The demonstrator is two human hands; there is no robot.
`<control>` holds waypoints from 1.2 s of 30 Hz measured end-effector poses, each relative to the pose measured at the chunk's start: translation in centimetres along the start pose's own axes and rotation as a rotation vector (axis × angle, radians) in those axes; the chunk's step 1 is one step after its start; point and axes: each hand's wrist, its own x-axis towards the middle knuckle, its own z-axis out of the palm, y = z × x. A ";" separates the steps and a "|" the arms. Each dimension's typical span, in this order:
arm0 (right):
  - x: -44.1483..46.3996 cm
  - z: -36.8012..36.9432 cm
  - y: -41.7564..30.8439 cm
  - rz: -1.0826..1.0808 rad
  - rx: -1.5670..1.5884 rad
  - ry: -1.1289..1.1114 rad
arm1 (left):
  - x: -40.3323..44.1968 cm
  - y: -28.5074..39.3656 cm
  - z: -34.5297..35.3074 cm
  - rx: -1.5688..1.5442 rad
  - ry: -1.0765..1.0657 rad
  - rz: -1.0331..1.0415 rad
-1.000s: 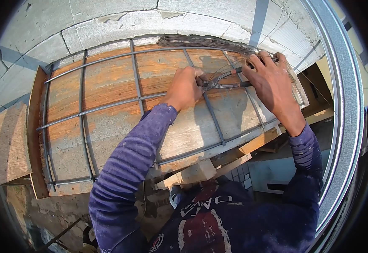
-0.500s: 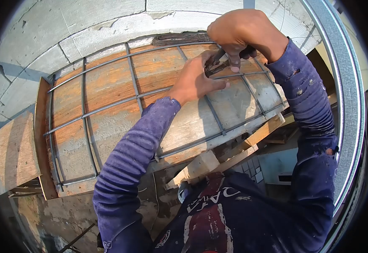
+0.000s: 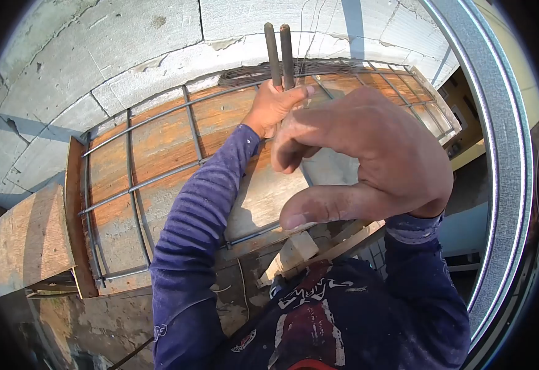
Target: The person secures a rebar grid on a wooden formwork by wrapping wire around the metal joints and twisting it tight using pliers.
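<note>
My left hand (image 3: 268, 110) is closed around a pair of pincers, whose two dark handles (image 3: 287, 58) point up towards the wall. The jaws are hidden. Close to the camera, my right hand (image 3: 374, 157) is open, its fingers curved and the thumb held apart. Nothing shows in it. Beneath both hands lies a grid of steel rebar (image 3: 192, 123) on a wooden form panel (image 3: 263, 197). Thin wires (image 3: 309, 43) rise behind the pincers.
A coil of dark tie wire (image 3: 251, 75) rests along the far edge by the pale block wall (image 3: 146, 37). A metal channel (image 3: 494, 123) runs down my right side. Wooden blocks (image 3: 291, 256) jut out at the form's near edge.
My right hand has come off the pincers and moved down and nearer the camera, opening. My left hand now holds the pincers with the handles turned upward.
</note>
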 end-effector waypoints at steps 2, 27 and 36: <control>-3.5 -1.8 1.6 0.408 0.153 -0.292 | -2.7 10.0 2.4 -0.354 -0.022 -0.213; -1.3 2.7 22.1 0.243 1.235 0.917 | -0.9 10.8 1.6 -0.305 -0.304 -0.252; 2.5 2.4 18.7 0.398 1.047 1.100 | -2.0 13.2 5.6 0.606 -0.148 -0.121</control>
